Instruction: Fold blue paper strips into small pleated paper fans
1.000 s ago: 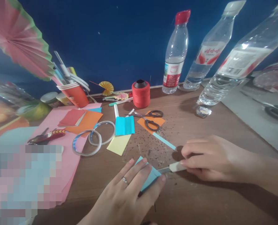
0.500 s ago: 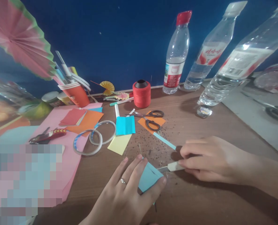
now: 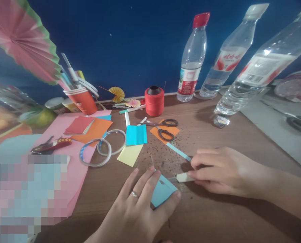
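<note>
My left hand (image 3: 142, 202), fingers spread, lies over a folded light blue paper (image 3: 165, 189). It presses the paper against the wooden table, the thumb along its lower right corner. A dark slit shows in the paper, which the left hand partly hides. My right hand (image 3: 213, 172) is closed around the white handle of a craft knife (image 3: 184, 177), its thin blade pointing left at the paper's right edge. Whether the blade tip is inside the fold or under it I cannot tell. Close to the right fingertips lies a narrow light blue strip (image 3: 178, 151).
Scissors (image 3: 167, 130) rest on an orange paper beyond the hands. Dark specks (image 3: 160, 148) dot the table (image 3: 102, 202). Left are tape rolls (image 3: 95, 153), pink paper (image 3: 76, 189) and a pen cup (image 3: 83, 101). A red thread spool (image 3: 154, 102) and water bottles (image 3: 188, 81) stand behind.
My right hand and the knife have moved slightly left, so the blade reaches further to the paper. The slit looks wider. My left hand has hardly moved.
</note>
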### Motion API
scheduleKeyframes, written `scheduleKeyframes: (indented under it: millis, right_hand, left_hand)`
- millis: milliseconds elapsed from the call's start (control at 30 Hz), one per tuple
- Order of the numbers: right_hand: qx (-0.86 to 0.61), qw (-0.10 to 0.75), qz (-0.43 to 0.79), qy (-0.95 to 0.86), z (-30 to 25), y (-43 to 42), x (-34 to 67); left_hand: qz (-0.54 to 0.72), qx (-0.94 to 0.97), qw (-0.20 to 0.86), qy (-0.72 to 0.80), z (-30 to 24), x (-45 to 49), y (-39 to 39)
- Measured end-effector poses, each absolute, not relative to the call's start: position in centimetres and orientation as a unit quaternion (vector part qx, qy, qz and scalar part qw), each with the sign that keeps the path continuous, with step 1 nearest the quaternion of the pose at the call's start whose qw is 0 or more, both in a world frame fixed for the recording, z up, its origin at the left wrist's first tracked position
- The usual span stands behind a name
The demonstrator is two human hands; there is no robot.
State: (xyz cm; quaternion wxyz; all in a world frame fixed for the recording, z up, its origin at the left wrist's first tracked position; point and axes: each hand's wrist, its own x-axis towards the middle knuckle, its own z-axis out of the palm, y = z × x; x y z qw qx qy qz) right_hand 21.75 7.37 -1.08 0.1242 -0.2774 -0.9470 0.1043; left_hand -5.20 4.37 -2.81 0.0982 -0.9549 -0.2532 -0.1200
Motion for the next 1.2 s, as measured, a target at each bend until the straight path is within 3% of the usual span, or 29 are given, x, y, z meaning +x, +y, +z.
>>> scheduleKeyframes:
  millis: [467,733,1200]
  right_hand:
    - [-0.293,0.137,0.089,-0.942,-1.3,7.5,21.1]
    - [-0.297,0.140,0.102,-0.939,-1.8,6.4,22.3]
    - [-0.304,0.161,0.089,-0.935,-1.5,6.6,21.6]
  left_hand:
    - [-0.153,-0.949,0.075,-0.266,-2.7,-4.9,4.2]
    - [-0.204,-0.940,0.125,-0.243,-3.4,-4.0,3.1]
    - [-0.165,-0.953,0.116,-0.225,-2.8,-4.3,3.1]
